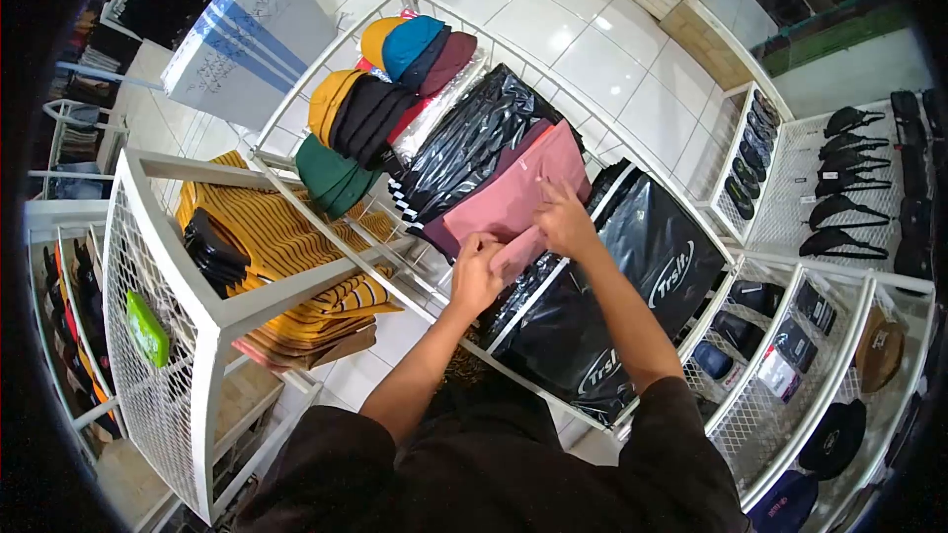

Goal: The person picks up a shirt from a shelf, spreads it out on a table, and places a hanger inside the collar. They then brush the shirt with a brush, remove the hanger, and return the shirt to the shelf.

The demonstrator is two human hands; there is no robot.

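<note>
"Right at the grip, what's that pink thing?"
"A folded pink garment (pixel 515 183). The left hand (pixel 477 274) pinches its near edge; the right hand (pixel 565 222) touches it too, but I can't tell if those fingers clasp it."
"And around?"
"Beyond the grip, glossy black plastic-wrapped packs (pixel 476 128); to its right, white-lettered black packs (pixel 637 266); farther left, stacked caps (pixel 367 116)."

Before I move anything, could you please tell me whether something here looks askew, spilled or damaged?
Nothing looks spilled or damaged. Only the pink garment at the centre looks uneven: its near edge is folded between the left hand and the right hand, probably just from being handled.
</note>
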